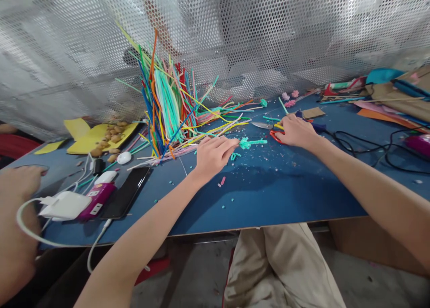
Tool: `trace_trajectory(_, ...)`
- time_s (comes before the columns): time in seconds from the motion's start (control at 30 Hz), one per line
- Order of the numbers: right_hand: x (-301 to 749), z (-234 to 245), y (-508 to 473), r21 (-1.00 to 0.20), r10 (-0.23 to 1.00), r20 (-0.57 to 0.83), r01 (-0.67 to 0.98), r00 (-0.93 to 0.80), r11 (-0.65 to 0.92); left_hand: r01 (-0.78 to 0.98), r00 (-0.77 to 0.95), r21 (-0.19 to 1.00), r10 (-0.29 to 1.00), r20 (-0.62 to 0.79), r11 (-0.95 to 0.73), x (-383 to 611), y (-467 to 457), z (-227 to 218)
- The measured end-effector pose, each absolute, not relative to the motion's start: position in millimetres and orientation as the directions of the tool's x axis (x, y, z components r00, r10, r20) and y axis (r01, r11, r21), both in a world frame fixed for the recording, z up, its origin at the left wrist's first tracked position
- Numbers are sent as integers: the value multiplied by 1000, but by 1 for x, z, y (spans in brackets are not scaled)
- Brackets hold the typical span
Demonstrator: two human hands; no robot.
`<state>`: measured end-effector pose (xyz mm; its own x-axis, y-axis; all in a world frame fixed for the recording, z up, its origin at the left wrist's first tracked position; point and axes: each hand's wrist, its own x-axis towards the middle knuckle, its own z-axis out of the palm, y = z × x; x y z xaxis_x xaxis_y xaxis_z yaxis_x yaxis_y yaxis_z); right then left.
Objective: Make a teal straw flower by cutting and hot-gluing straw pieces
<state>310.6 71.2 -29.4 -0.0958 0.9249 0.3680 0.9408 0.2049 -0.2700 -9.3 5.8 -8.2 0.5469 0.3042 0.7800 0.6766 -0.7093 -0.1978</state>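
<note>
My left hand [214,156] is closed, its fingertips at a teal pipe-cleaner piece [246,143] with a bushy, branched end and a straight stem pointing right. Just below lies a small looped teal scrap [235,156]. My right hand [297,129] is closed at the red and yellow handles of the scissors [276,136], whose blades point left and lie low over the table. A short light-green pipe cleaner [282,105] sticks up by its fingers; whether the hand holds it is unclear. Another teal length [271,119] lies just behind the scissors.
A large bundle of coloured pipe cleaners [169,106] stands against the perforated metal screen [255,43]. Left are a phone [129,193], white charger [69,205], purple power strip [97,200] and another person's arm [15,227]. Black cables [356,146] and coloured sheets [379,113] lie right.
</note>
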Motion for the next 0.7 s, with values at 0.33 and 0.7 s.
trace_trajectory(0.33, 261, 16, 15, -405, 611, 672, 484, -418, 776, 736, 544, -188, 402, 737, -650, -7, 4, -11)
trace_trajectory(0.7, 248, 6, 4, -136, 397, 774, 484, -492, 865, 715, 542, -192, 359, 760, -673, -7, 2, -13)
